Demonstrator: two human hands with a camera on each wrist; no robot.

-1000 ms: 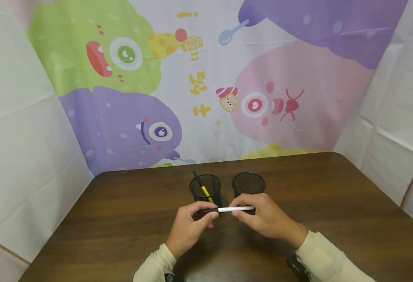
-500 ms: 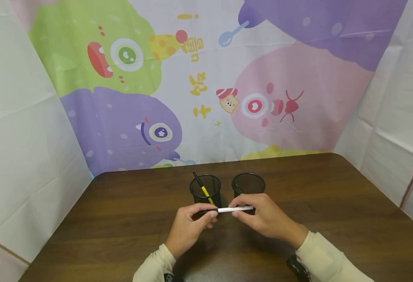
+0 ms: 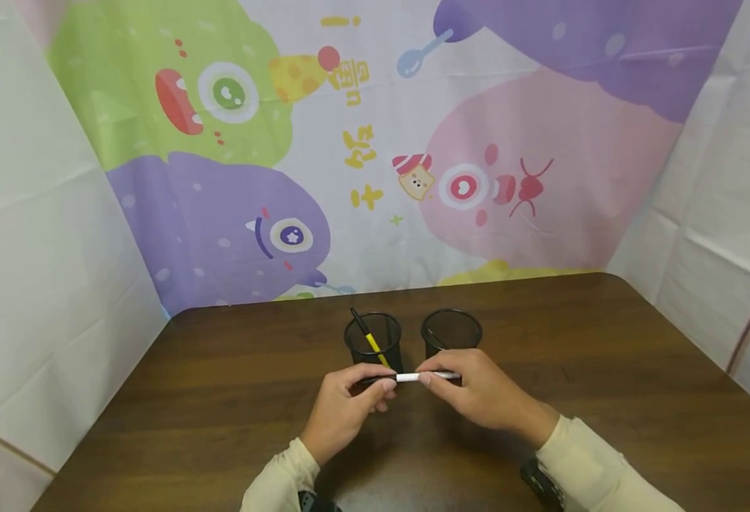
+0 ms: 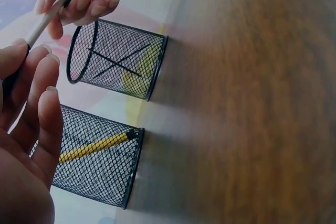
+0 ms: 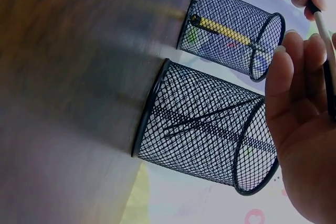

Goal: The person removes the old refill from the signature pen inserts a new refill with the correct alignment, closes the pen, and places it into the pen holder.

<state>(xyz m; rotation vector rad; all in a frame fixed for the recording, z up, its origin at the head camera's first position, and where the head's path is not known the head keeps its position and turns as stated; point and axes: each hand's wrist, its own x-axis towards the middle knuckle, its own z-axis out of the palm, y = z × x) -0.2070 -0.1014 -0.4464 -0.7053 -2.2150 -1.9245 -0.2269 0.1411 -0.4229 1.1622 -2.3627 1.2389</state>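
A white pen (image 3: 407, 377) with a black cap is held level between both hands, in front of two black mesh pen cups. My left hand (image 3: 339, 409) pinches the black cap end between thumb and fingers. My right hand (image 3: 487, 391) pinches the white barrel, whose black tail end shows in the left wrist view. Behind the left hand, the left pen cup (image 3: 357, 357) holds a yellow-and-black pen (image 3: 373, 343) leaning to the left. The right pen cup (image 5: 210, 124) stands behind the right hand; crossed dark lines show through its mesh.
Both cups stand upright on a brown wood-grain table (image 3: 221, 398). A cartoon-printed cloth (image 3: 375, 249) hangs along the back edge, with white cloth walls (image 3: 35, 235) on either side.
Both hands stay nearly in place around the pen. The right fingers cover slightly more of the white barrel than before. The cups have not moved on the table.
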